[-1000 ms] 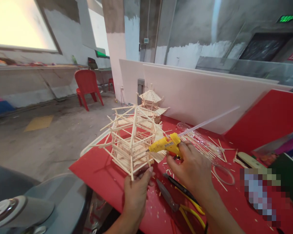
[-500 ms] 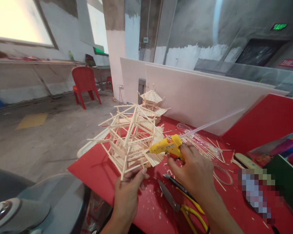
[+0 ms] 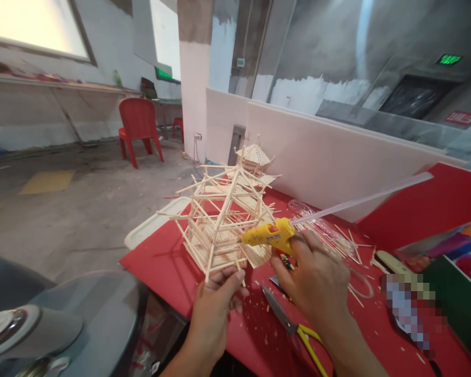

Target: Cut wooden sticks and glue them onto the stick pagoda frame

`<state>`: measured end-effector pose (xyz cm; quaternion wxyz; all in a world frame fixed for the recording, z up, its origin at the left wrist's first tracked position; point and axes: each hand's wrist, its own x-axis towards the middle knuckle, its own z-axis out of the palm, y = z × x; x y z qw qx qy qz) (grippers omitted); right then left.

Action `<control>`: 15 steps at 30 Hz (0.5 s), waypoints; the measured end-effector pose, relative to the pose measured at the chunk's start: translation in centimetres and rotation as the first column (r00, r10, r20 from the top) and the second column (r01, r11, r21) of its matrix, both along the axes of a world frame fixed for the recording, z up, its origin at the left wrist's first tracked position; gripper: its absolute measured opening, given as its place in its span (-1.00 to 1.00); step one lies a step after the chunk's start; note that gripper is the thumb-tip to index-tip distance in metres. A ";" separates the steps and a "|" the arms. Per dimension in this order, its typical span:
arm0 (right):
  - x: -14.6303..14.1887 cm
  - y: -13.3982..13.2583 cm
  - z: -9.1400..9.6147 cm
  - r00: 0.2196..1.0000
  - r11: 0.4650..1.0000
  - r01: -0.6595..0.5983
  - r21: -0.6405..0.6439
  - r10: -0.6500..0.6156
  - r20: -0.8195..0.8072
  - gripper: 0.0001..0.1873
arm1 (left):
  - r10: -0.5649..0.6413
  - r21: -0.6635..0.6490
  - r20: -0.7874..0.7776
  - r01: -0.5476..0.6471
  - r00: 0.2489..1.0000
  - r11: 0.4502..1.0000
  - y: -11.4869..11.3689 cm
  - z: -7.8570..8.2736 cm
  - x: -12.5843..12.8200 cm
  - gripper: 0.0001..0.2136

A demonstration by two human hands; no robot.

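A tilted pavilion model (image 3: 220, 220) built of thin wooden sticks is held above the red table (image 3: 168, 272). My left hand (image 3: 215, 303) grips its lower edge from below, fingers closed on the sticks. My right hand (image 3: 317, 283) is wrapped round a yellow glue gun (image 3: 270, 234). A long clear glue stick (image 3: 361, 200) juts from the gun's back toward the right. The gun's nozzle touches the model's right side. A second, finished stick pavilion (image 3: 255, 159) stands behind on the table.
Yellow-handled scissors (image 3: 294, 327) and pliers lie below my right hand. Loose sticks (image 3: 337, 235) and a clear wrapper are scattered to the right. A white board (image 3: 337, 162) backs the table, a white tray (image 3: 153, 225) sits at its left edge, a red chair (image 3: 139, 128) stands across the floor.
My left hand has turned and tilted the model slightly while the view shifted. The glue gun nozzle stays at the model's right side.
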<state>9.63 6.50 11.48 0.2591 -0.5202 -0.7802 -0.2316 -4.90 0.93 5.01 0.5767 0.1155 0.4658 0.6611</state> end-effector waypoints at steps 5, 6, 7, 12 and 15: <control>-0.5 -0.2 -0.1 1.000 1.000 -0.010 0.026 0.010 0.009 -0.77 | -0.015 -0.002 0.032 0.015 0.999 1.000 0.0 0.1 -0.1 -0.72; -0.6 -0.2 -0.1 1.000 0.999 -0.005 0.035 0.005 0.012 -0.77 | -0.014 -0.003 0.039 0.014 0.999 1.000 -0.1 0.1 -0.1 -0.72; -0.6 -0.3 -0.1 1.000 0.999 -0.001 0.040 0.000 0.016 -0.77 | -0.013 -0.004 0.043 0.013 0.999 1.000 -0.1 0.1 -0.1 -0.72; -0.8 -0.3 0.0 1.000 0.998 -0.021 0.058 0.020 0.016 -0.79 | -0.013 0.005 0.042 0.013 0.999 1.000 0.0 0.1 -0.2 -0.73; -0.9 -0.3 0.1 0.999 0.995 -0.034 0.098 0.034 0.009 -0.82 | -0.023 0.000 0.041 0.023 0.999 1.000 0.1 0.1 -0.2 -0.72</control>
